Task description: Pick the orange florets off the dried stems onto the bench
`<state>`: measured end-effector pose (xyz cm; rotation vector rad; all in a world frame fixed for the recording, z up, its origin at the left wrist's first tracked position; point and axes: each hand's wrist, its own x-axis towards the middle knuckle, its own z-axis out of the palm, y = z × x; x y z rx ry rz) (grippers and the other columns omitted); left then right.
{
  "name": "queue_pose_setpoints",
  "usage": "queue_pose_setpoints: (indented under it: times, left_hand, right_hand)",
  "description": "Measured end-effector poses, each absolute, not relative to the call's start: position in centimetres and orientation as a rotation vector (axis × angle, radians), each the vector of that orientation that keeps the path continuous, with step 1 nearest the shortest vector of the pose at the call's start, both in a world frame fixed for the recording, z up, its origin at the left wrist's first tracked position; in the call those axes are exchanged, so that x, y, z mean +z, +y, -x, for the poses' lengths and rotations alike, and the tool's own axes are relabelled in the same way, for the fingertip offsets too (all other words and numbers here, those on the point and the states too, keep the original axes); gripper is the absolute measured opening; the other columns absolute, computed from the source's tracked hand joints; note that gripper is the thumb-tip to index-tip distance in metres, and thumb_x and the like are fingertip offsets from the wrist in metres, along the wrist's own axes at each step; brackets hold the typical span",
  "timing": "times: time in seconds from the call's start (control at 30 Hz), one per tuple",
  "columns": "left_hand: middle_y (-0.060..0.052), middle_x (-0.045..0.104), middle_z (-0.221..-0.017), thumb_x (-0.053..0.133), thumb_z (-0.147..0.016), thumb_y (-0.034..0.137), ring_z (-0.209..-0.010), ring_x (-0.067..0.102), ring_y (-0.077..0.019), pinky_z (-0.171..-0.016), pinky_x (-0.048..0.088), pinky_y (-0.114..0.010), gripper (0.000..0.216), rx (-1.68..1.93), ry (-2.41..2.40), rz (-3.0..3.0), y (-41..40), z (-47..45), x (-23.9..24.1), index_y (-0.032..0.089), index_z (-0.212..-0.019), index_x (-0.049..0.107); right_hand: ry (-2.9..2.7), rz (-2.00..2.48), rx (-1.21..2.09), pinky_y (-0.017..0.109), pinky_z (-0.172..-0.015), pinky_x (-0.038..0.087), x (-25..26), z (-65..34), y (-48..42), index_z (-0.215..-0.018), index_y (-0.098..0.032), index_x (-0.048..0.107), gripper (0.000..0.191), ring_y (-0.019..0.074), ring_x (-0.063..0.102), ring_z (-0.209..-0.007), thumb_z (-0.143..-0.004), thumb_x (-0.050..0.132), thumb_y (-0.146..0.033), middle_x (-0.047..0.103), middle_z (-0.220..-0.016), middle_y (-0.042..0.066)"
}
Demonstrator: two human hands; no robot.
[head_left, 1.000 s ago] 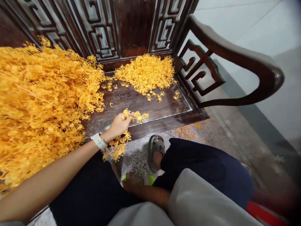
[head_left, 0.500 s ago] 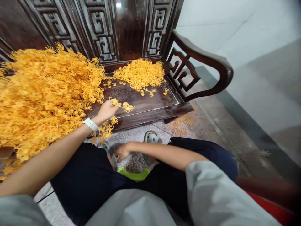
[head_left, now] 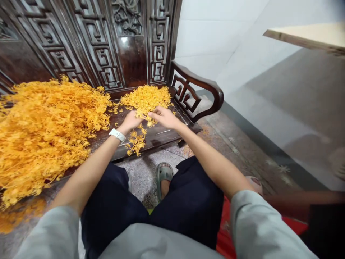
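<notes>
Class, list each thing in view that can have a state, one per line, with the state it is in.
Left hand: closed on the sprig
Right hand: fingers bent, beside the left; grip unclear
Sprig: held, partly hanging below the left hand
White wristband: fastened on the left wrist
Large heap: loosely piled
Small pile: heaped, bits scattered around
Bench seat: partly covered
Clog: worn

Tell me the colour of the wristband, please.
The wristband is white, as the head view shows.
</notes>
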<state>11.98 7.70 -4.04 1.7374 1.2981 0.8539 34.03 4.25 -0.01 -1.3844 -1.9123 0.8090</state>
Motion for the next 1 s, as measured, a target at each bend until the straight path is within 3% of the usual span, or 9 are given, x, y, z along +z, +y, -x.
queue_pose_setpoints:
  times: [0.17, 0.27, 0.4, 0.47, 0.57, 0.8, 0.9, 1.0]
  left_hand:
    - [-0.005, 0.073, -0.072, 0.074, -0.070, 0.018, -0.065, 0.059, -0.0151, -0.063, 0.043, -0.028, 0.005, 0.894, 1.200, -1.586, 8.8, -13.3, -3.3, 0.016, -0.074, 0.073]
    - [-0.004, 0.071, -0.070, 0.075, -0.074, 0.019, -0.059, 0.053, -0.0134, -0.061, 0.039, -0.029, 0.008, 0.808, 1.175, -1.477, 9.0, -12.7, -2.6, 0.018, -0.082, 0.074]
    - [0.003, 0.050, -0.056, 0.080, -0.087, 0.039, -0.052, 0.038, -0.0122, -0.057, 0.029, -0.031, 0.017, 0.698, 1.143, -1.569, 8.6, -11.9, -1.4, 0.023, -0.085, 0.075]
    - [0.005, 0.036, -0.052, 0.070, -0.096, 0.053, -0.050, 0.027, -0.0121, -0.056, 0.023, -0.032, 0.031, 0.691, 1.161, -1.629, 8.3, -11.9, -1.1, 0.023, -0.086, 0.076]
    - [0.007, 0.028, -0.051, 0.058, -0.104, 0.056, -0.051, 0.021, -0.0126, -0.057, 0.021, -0.033, 0.042, 0.689, 1.149, -1.692, 7.9, -12.6, -1.0, 0.021, -0.089, 0.078]
    - [0.001, 0.049, -0.062, 0.060, -0.102, 0.051, -0.058, 0.036, -0.0125, -0.059, 0.027, -0.030, 0.042, 0.598, 1.033, -1.866, 5.3, -13.1, 0.4, 0.019, -0.081, 0.077]
    - [0.002, 0.047, -0.059, 0.059, -0.102, 0.050, -0.055, 0.035, -0.0124, -0.057, 0.025, -0.030, 0.043, 0.725, 1.187, -1.875, 5.3, -11.5, 0.7, 0.018, -0.082, 0.078]
    - [0.005, 0.036, -0.052, 0.059, -0.099, 0.050, -0.050, 0.028, -0.0127, -0.054, 0.020, -0.031, 0.041, 0.845, 1.383, -1.792, 7.0, -9.5, 0.4, 0.017, -0.084, 0.078]
  right_hand:
    - [-2.006, 1.137, 1.044, 0.030, -0.070, 0.036, -2.7, -33.3, 6.4, -0.089, -0.018, 0.068, 0.026, 0.0135, 0.049, -0.071, -0.095, 0.067, -0.044, 0.060, -0.073, -0.002]
    - [-1.833, 1.093, 1.166, 0.029, -0.067, 0.039, -3.3, -33.9, 8.5, -0.091, -0.020, 0.065, 0.020, 0.0129, 0.051, -0.068, -0.090, 0.070, -0.039, 0.061, -0.072, -0.003]
    - [-1.476, 1.182, 1.206, 0.029, -0.064, 0.042, -3.9, -35.1, 10.6, -0.081, -0.020, 0.060, 0.017, 0.0120, 0.052, -0.063, -0.084, 0.072, -0.033, 0.060, -0.068, -0.003]
    - [-1.367, 1.215, 1.188, 0.030, -0.063, 0.042, -4.2, -35.4, 10.8, -0.076, -0.020, 0.059, 0.017, 0.0121, 0.051, -0.061, -0.084, 0.070, -0.029, 0.058, -0.065, -0.003]
    - [-1.334, 1.214, 1.117, 0.030, -0.063, 0.041, -4.3, -35.3, 10.8, -0.071, -0.020, 0.058, 0.015, 0.0125, 0.052, -0.060, -0.084, 0.066, -0.021, 0.058, -0.063, -0.002]
    - [-0.981, 1.460, 0.706, 0.026, -0.060, 0.039, -3.7, -40.1, 12.8, -0.072, -0.022, 0.050, 0.024, 0.0113, 0.054, -0.061, -0.086, 0.051, -0.003, 0.058, -0.067, -0.003]
    - [-1.256, 1.486, 0.976, 0.025, -0.060, 0.042, -3.2, -41.8, 11.5, -0.072, -0.019, 0.058, 0.020, 0.0104, 0.057, -0.065, -0.083, 0.057, -0.002, 0.068, -0.075, 0.001]
    - [-1.923, 1.162, 1.617, 0.026, -0.072, 0.052, -2.4, -40.6, 8.4, -0.081, -0.015, 0.071, 0.006, 0.0120, 0.067, -0.077, -0.081, 0.070, -0.009, 0.078, -0.088, 0.005]
